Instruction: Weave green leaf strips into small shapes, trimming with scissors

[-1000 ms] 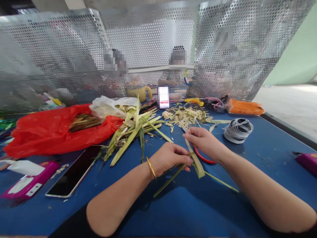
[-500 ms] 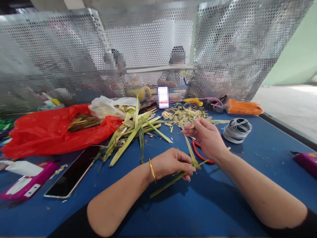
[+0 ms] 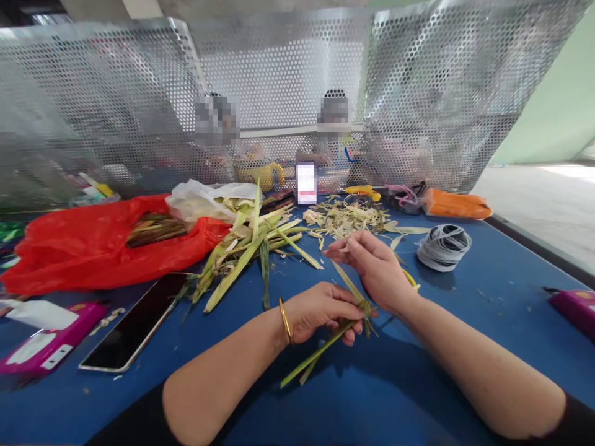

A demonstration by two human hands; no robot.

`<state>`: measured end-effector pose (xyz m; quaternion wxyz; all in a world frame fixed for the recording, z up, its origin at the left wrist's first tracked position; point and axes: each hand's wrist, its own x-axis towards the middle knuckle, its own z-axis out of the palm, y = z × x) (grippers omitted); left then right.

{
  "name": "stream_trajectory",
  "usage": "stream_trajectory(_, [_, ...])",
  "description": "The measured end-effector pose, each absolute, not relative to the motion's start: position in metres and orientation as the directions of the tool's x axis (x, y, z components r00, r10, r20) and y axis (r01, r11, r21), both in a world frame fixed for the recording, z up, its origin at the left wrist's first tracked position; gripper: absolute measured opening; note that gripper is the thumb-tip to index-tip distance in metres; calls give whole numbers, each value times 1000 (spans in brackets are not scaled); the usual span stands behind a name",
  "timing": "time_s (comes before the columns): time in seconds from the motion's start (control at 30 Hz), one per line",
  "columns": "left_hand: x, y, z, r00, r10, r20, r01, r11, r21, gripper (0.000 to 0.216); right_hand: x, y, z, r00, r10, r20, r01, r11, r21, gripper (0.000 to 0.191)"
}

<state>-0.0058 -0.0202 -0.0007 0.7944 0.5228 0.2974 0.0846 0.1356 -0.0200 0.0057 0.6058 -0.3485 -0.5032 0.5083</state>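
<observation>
My left hand (image 3: 325, 313), with a gold bangle (image 3: 284, 320) on the wrist, pinches a folded knot of green palm leaf strips (image 3: 320, 353) low over the blue table (image 3: 372, 396). The strips' loose ends trail down-left from the pinch. My right hand (image 3: 374, 263) is closed on one thin strip (image 3: 346, 282) that runs up from the knot, pulling it up and to the left. A yellowish strip piece (image 3: 409, 279) shows just behind my right hand.
A pile of palm leaves (image 3: 246, 248) lies ahead, with leaf scraps (image 3: 346, 217) behind. A red plastic bag (image 3: 93, 244), a smartphone (image 3: 132, 322), a pink case (image 3: 46, 344), a coil of grey band (image 3: 444, 244) and an orange pouch (image 3: 458, 204) surround them. Other people sit behind perforated metal screens (image 3: 288, 93).
My right hand has drawn the strip up and leftward, folding it over the knot. The red-handled tool seen earlier is now hidden behind my right hand. My left hand stayed pinched in place.
</observation>
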Motion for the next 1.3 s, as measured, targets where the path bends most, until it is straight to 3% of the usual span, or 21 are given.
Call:
stream_trajectory(0.13, [-7,-21,0,821,434,-371,179,422,889,24,137,-20,8,6,981,196,-367,185,-912,20])
stream_trajectory(0.27, [-8,-21,3,832,419,-364,176,424,889,24,137,-20,7,-16,978,208,-350,189,-917,18])
stream_trajectory(0.5, [-5,-21,1,826,407,-390,136,528,838,37,133,-23,6,-15,946,325,-117,321,-940,16])
stream_trajectory(0.67, [-4,-20,0,737,537,-411,74,540,838,28,146,-21,17,13,910,415,92,412,-907,13])
stream_trajectory(0.73, [-7,-15,3,678,625,-387,5,522,853,25,159,-18,25,5,867,499,326,470,-820,23])
stream_trajectory(0.8, [-12,-7,6,629,696,-346,-58,486,872,25,170,-15,32,-226,804,549,546,572,-613,23])
stream_trajectory(0.87, [-17,0,9,612,726,-313,-91,458,884,27,177,-12,34,-473,736,485,624,668,-406,19])
stream_trajectory(0.93, [-21,5,10,617,730,-296,-95,442,892,28,179,-9,32,-570,695,438,663,704,-255,18])
stream_trajectory(1.13, [-20,6,9,624,717,-309,-106,470,877,26,178,-7,24,-620,661,423,747,662,60,26])
stream_trajectory(1.3, [-17,3,11,589,739,-328,-98,468,878,28,182,-5,22,-577,686,444,797,593,119,25])
